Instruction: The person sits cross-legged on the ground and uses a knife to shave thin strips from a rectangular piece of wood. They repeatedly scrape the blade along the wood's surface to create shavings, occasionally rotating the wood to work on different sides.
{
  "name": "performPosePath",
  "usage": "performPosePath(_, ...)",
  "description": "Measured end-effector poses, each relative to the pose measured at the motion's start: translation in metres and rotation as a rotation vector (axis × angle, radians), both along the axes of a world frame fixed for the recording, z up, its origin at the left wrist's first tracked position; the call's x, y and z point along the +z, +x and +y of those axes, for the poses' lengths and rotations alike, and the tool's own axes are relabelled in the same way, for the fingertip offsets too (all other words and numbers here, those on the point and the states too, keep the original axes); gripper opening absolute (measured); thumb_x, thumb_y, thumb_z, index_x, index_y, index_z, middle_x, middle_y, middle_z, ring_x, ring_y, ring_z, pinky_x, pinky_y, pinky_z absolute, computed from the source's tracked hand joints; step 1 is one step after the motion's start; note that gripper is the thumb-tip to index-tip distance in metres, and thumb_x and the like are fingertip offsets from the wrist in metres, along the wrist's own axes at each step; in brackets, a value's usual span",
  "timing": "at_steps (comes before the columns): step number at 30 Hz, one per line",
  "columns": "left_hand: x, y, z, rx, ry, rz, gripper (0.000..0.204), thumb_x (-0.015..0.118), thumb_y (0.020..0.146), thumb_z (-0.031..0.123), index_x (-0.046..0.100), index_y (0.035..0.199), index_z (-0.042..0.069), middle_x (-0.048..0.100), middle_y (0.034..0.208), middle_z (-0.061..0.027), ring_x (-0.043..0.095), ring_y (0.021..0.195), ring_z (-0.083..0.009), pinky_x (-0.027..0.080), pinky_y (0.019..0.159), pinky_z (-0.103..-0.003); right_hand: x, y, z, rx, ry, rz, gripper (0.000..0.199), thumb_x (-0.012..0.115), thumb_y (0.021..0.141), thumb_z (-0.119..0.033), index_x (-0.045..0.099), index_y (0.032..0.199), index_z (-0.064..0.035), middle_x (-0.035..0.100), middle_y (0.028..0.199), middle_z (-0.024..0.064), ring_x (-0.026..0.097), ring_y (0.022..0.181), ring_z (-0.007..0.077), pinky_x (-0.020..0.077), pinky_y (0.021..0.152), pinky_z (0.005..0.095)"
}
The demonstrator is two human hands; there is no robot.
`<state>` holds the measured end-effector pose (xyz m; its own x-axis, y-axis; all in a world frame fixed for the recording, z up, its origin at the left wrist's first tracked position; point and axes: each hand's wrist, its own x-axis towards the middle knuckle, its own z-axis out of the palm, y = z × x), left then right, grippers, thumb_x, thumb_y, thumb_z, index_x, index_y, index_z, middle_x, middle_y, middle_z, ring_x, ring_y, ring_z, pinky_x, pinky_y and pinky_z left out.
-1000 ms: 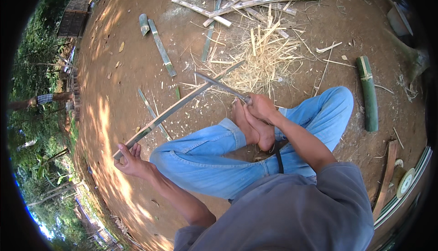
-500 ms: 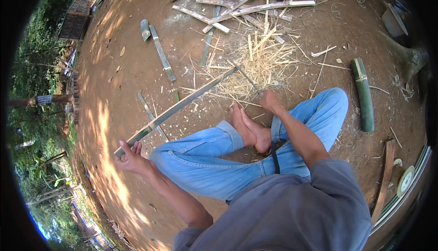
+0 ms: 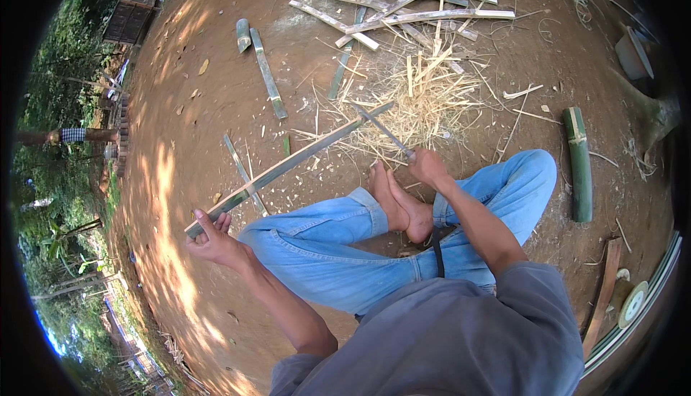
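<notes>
A: What's the biggest thing down there?

B: The bare dirt ground (image 3: 216,108), with a person sitting cross-legged on it in blue jeans (image 3: 324,245), bare feet together. Beyond the feet lies a heap of pale shavings (image 3: 432,101), and past that a pile of split bamboo slats (image 3: 403,0).

A: And the long piece?

B: A bamboo strip (image 3: 288,164) slants from lower left up to the shavings. The left hand (image 3: 212,241) is curled around its near end, out beside the left knee.

A: The other hand?

B: The right hand (image 3: 428,166) is closed around the handle of a knife (image 3: 385,131), just above the feet; the blade meets the strip's far end.

A: Anything smaller?

B: A green bamboo tube (image 3: 578,162) lies to the right of the knee.
</notes>
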<state>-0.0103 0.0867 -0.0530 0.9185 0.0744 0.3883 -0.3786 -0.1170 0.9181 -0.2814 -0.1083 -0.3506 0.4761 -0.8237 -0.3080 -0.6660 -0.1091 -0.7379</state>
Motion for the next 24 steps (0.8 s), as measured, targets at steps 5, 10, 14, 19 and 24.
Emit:
performPosePath(5, -0.008, 0.000, 0.011, 0.030, 0.029, -0.007, 0.058, 0.074, 0.086, 0.024, 0.036, 0.118, -0.006, 0.057, 0.090, -0.0161, 0.064, 0.065, -0.0200, 0.057, 0.054, -0.027, -0.003, -0.013, -0.005, 0.027, 0.035, 0.043, 0.025, 0.058, 0.081, -0.020, 0.064, 0.094, -0.0003, 0.065, 0.082, 0.0287, 0.064, 0.079, 0.0451, 0.0500, 0.073, 0.0528)
performPosePath(10, -0.005, 0.005, 0.005, 0.009, 0.039, 0.020, 0.056, 0.073, 0.087, 0.024, 0.036, 0.116, -0.005, 0.057, 0.091, -0.0170, 0.064, 0.066, -0.0198, 0.057, 0.054, -0.027, -0.014, -0.029, -0.025, 0.035, 0.145, 0.191, 0.028, 0.059, 0.083, -0.023, 0.066, 0.099, -0.0018, 0.067, 0.093, 0.0265, 0.066, 0.089, 0.0410, 0.0507, 0.078, 0.0499)
performPosePath(14, -0.002, -0.003, 0.010, -0.027, 0.065, -0.001, 0.049, 0.070, 0.090, 0.024, 0.039, 0.114, -0.004, 0.059, 0.094, -0.0181, 0.064, 0.070, -0.0198, 0.057, 0.058, -0.027, -0.007, -0.036, -0.019, 0.102, 0.090, 0.213, 0.028, 0.059, 0.081, -0.022, 0.067, 0.098, -0.0015, 0.067, 0.092, 0.0261, 0.066, 0.088, 0.0407, 0.0511, 0.077, 0.0494)
performPosePath(19, 0.000, -0.001, 0.018, -0.218, 0.070, -0.076, 0.040, 0.066, 0.093, 0.024, 0.043, 0.113, -0.001, 0.062, 0.100, -0.0201, 0.064, 0.074, -0.0194, 0.057, 0.062, -0.027, 0.026, -0.010, 0.013, 0.063, 0.015, -0.044, 0.026, 0.055, 0.085, -0.021, 0.068, 0.087, 0.0016, 0.064, 0.080, 0.0302, 0.065, 0.078, 0.0445, 0.0497, 0.070, 0.0525)
performPosePath(24, -0.004, 0.010, 0.020, -0.272, 0.071, -0.067, 0.038, 0.063, 0.094, 0.024, 0.043, 0.115, 0.000, 0.062, 0.104, -0.0218, 0.064, 0.078, -0.0190, 0.057, 0.064, -0.026, -0.038, -0.014, -0.010, -0.043, 0.060, 0.064, 0.028, 0.055, 0.086, -0.023, 0.066, 0.092, 0.0021, 0.065, 0.083, 0.0291, 0.065, 0.079, 0.0451, 0.0501, 0.071, 0.0516)
